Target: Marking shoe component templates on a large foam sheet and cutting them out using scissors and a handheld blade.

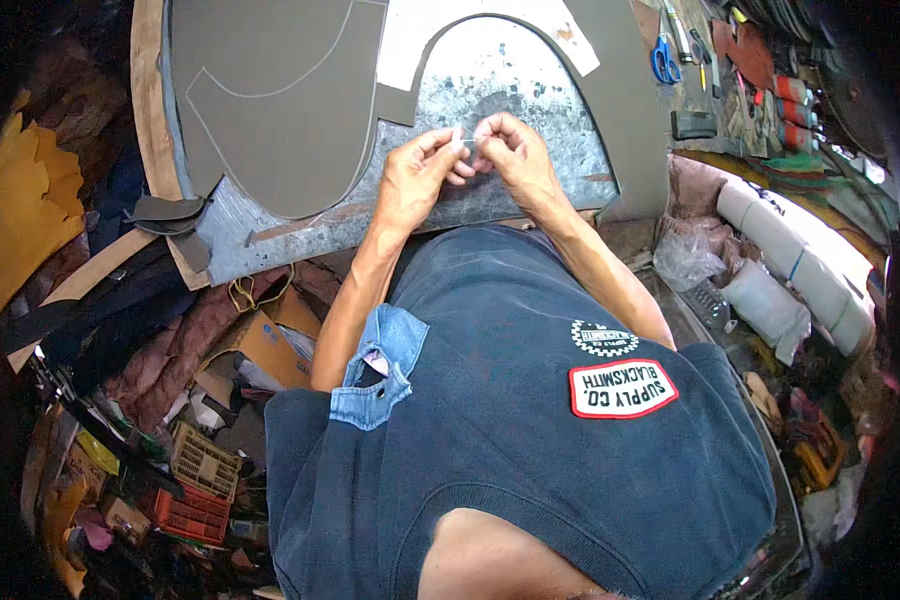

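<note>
Head view: slim piece, left-to-right.

Bright light glares off the grey worktop at its far end. The lower-left clutter sits dim, and fisheye distortion bends edges toward black corners.

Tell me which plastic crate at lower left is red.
The lower crate in the picture; the upper crate, just above it, is yellowish tan instead.

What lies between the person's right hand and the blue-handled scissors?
Head view, going out from the right hand: a speckled grey work surface, then a dark grey-brown sheet with a curved edge, before the scissors.
</note>
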Available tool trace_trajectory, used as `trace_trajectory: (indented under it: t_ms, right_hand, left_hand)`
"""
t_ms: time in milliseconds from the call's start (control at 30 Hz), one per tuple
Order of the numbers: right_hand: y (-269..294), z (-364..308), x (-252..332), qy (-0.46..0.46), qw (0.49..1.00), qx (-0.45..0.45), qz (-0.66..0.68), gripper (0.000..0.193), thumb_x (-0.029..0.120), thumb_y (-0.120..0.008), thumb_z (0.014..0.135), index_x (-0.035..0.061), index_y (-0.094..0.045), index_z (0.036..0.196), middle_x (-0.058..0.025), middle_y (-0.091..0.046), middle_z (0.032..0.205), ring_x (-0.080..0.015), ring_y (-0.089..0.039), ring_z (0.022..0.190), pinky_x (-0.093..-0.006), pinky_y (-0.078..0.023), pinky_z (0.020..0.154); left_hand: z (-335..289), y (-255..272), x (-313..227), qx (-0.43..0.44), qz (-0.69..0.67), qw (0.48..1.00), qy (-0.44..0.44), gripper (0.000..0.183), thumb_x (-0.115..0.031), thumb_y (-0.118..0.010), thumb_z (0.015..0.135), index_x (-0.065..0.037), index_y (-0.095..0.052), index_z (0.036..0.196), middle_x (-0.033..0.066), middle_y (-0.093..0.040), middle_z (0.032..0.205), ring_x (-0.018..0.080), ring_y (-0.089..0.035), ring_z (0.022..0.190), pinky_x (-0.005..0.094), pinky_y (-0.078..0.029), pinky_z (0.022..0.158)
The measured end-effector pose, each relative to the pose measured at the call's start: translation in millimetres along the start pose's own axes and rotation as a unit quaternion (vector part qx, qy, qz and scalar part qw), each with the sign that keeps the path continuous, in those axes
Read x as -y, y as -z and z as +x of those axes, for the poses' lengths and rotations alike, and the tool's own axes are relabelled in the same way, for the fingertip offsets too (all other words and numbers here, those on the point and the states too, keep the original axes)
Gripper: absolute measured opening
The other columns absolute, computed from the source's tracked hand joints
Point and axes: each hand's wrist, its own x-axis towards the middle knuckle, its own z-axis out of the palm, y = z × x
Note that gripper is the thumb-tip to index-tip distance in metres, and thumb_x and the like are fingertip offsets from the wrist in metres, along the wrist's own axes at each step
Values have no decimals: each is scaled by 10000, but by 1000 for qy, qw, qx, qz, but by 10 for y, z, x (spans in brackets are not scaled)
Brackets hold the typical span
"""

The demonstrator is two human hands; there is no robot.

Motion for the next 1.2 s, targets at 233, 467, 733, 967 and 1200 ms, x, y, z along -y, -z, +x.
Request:
trace_trajectory:
  t_ms: [233,467,733,967,1200]
  right_hand:
    - [270,-219,12,-28,933,158,-322,166,206,-600,865,42,-613,887,-30,-574,728,-104,-507,634,-289,-422,565]
    - [18,-98,172,85,969,-3,-232,382,140,-739,807,39,-604,1151,-73,-615,825,-142,-567,645,-287,-490,582]
    - [74,218,225,284,898,26,-334,216,16,-661,838,13,-659,1054,-125,-640,837,-222,-633,720,-309,-515,622]
    - [-170,744,332,306,873,57,-375,166,38,-640,839,22,-675,1001,-124,-652,848,-256,-645,760,-357,-519,686]
    - [-344,1140,150,396,800,103,-438,187,104,-665,806,65,-689,988,-90,-668,840,-270,-649,797,-386,-495,712]
  left_hand:
    - [91,113,-99,-61,-52,997,11,334,-183,-604,941,56,-585,1173,105,-655,977,167,-652,837,255,-533,691]
    - [120,-56,49,-46,-31,998,18,237,-239,-597,945,-27,-681,1009,-15,-622,811,51,-535,700,204,-422,626]
    - [176,68,-51,-91,104,989,54,265,-269,-601,936,-28,-711,919,21,-662,854,85,-568,775,224,-447,684]
    - [702,937,-438,-156,543,786,-253,295,-80,-574,823,-192,-700,1065,112,-402,1459,358,-278,1394,484,-282,1120]
    - [1003,1203,-372,-36,609,752,-248,238,-136,-610,858,-237,-714,1046,78,-291,1538,357,-161,1442,507,-161,1169]
